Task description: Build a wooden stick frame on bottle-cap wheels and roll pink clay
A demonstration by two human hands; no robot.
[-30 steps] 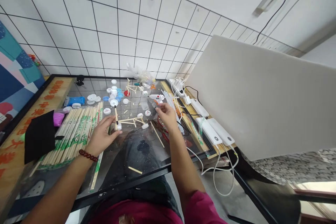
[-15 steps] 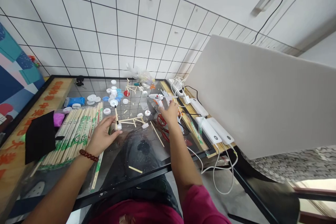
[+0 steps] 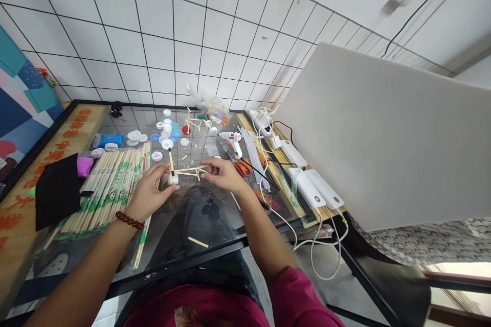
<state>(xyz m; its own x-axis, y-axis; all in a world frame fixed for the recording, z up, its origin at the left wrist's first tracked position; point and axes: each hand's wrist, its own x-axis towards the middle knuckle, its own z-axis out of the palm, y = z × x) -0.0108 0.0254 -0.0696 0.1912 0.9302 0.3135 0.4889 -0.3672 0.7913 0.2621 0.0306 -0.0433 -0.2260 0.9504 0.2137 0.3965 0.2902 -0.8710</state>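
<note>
On the glass tabletop stands a small frame of wooden sticks [image 3: 187, 171] with white bottle caps as wheels and an upright black-tipped stick at its left end. My left hand [image 3: 151, 191] holds that left end, its fingers and thumb around the white cap [image 3: 173, 179] and the upright stick. At the frame's right end, my right hand [image 3: 220, 173] pinches the sticks between thumb and fingers, hiding the wheels there. A white glue gun [image 3: 235, 144] lies just beyond my right hand.
Bundled chopsticks [image 3: 111, 191] and a black cloth [image 3: 57, 191] lie left. Loose caps [image 3: 167, 127], a second stick frame [image 3: 195, 121] and a plastic bag [image 3: 210, 107] sit at the back. Red scissors [image 3: 242, 167], glue sticks [image 3: 255, 158], cables and white power banks [image 3: 307, 189] are right.
My right hand has moved left from beside the glue gun and taken hold of the frame's right end. The glue gun now lies turned differently. My left hand still holds the left end.
</note>
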